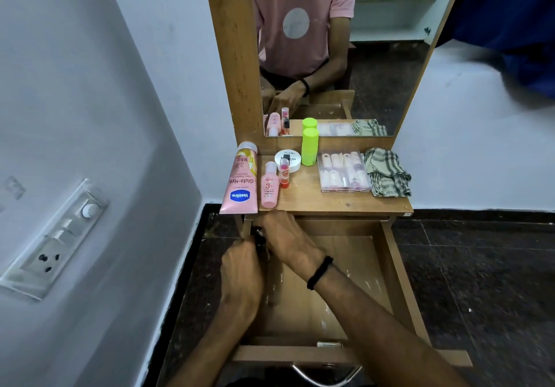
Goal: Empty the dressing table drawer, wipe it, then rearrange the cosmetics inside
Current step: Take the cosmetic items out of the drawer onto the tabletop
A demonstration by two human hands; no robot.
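Pointing lengthwise toward camera, drawer (401, 281) (handle (301, 374) nearest).

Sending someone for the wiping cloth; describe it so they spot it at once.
On the wooden dressing table top below the mirror, look at the right end. The crumpled beige dark-checked cloth lies beside the clear plastic nail box, the only fabric there.

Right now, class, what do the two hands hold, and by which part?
The left hand and right hand close round a small dark object at the back-left corner of the drawer; the hold point is hidden.
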